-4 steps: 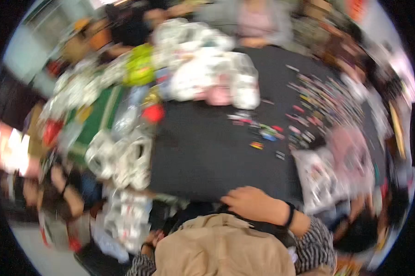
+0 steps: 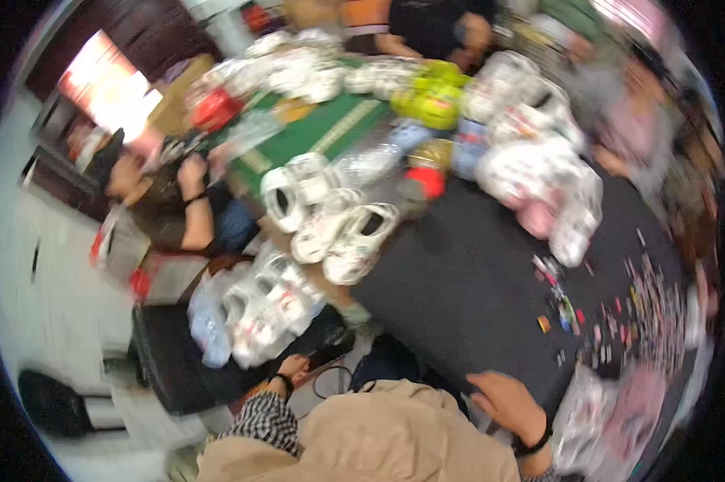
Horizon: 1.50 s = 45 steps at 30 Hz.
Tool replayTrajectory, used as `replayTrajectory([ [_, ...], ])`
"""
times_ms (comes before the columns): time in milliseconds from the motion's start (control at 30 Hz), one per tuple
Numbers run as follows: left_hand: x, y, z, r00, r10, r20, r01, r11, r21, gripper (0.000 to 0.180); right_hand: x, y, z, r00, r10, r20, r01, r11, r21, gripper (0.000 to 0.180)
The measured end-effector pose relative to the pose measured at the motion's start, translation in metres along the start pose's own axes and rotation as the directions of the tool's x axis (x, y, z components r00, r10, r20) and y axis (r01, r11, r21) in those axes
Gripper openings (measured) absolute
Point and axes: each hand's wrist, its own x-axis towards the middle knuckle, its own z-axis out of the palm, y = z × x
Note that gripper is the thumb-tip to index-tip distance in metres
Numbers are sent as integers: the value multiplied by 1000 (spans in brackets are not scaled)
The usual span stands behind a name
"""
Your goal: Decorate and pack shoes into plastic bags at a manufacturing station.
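The head has swung left since a moment ago: the right hand (image 2: 509, 406) rests flat and empty on the black table (image 2: 459, 297) edge, the left hand (image 2: 296, 368) reaching low toward bagged white clogs (image 2: 258, 309), its grip unclear.

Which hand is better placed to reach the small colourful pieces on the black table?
Right, probably. The right hand rests at the black table edge near the small pieces; the left hand is down off the table.
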Motion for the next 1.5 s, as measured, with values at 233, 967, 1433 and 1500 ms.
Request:
replayTrajectory([
  [233, 84, -219, 170, 891, -45, -452, 189, 942, 279, 31, -42, 43, 10, 765, 436, 474, -398, 899, -185, 35],
  [967, 102, -162, -49, 363, 165, -917, 520, 780, 347, 84, 31, 70, 48, 667, 581, 467, -510, 813, -282, 33],
  [1433, 6, -115, 18, 525, 658, -540, -58, 661, 749, 21, 41, 97, 45, 776, 417, 473, -356, 909, -218, 31],
  [1500, -45, -61, 76, 576, 734, -358, -202, 553, 808, 19, 50, 89, 33, 809, 351, 471, -325, 935, -140, 31],
])
